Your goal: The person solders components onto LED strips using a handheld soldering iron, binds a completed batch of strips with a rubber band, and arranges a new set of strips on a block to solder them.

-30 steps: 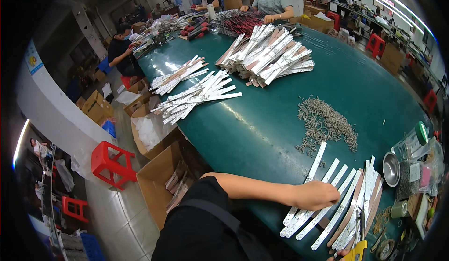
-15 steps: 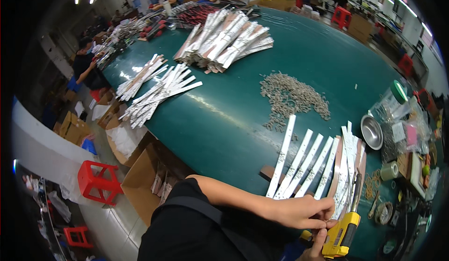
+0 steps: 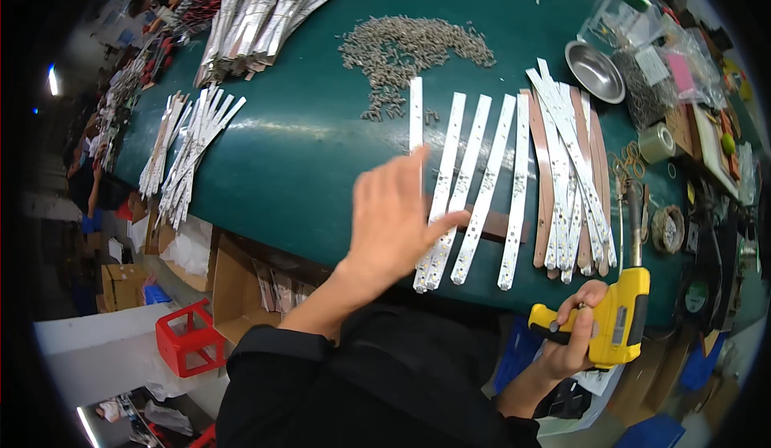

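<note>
Our left hand (image 3: 393, 219) hovers, fingers spread, over white LED strips (image 3: 482, 183) on the green tabletop (image 3: 305, 151); right hand (image 3: 574, 339) grips the yellow screwdriver (image 3: 622, 319); strips look light, thin, bendable; best lifted by edges.

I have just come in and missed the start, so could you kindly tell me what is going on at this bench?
A person works at a green table. The left hand is open above a row of white LED strips laid side by side, fingertips about reaching them. The right hand grips a yellow electric screwdriver at the table's near edge. A pile of small screws lies beyond the strips.
</note>
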Tool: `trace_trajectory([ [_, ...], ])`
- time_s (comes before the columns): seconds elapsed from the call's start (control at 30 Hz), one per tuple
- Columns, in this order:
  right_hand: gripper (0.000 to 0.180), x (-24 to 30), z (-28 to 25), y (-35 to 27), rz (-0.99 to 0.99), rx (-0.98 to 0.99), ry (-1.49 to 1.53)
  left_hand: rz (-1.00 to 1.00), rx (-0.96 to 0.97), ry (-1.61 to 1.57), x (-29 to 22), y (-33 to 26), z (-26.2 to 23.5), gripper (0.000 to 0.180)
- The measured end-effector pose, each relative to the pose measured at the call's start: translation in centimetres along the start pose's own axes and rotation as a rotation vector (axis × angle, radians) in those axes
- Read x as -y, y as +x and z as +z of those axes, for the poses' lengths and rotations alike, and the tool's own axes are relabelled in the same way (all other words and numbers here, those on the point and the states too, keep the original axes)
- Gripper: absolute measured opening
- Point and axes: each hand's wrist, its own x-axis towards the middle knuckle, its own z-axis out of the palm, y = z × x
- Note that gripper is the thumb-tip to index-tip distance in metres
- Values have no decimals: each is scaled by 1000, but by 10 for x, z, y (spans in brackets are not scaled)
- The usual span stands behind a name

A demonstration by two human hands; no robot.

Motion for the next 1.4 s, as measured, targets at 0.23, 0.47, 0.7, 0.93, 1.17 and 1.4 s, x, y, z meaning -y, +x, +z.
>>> trace_trajectory([
  [0.23,44,-3,-11,-6,-5,44,68,-106,118,178,-18,-7,32,104],
  [0.47,44,1,-19,-10,-33,56,34,-23,112,107,-23,0,39,98],
  [0.7,36,1,-10,-6,28,-58,9,-138,218,-271,-11,12,36,80],
  [0.93,36,-2,-23,-10,15,-53,-55,-78,-60,-632,11,14,13,72],
  [1.17,35,-4,-27,-5,56,-25,-52,-292,-273,53,151,4,-51,66],
  [1.4,38,-8,-12,-4,33,16,-28,-258,-272,266,270,-6,-37,49],
])
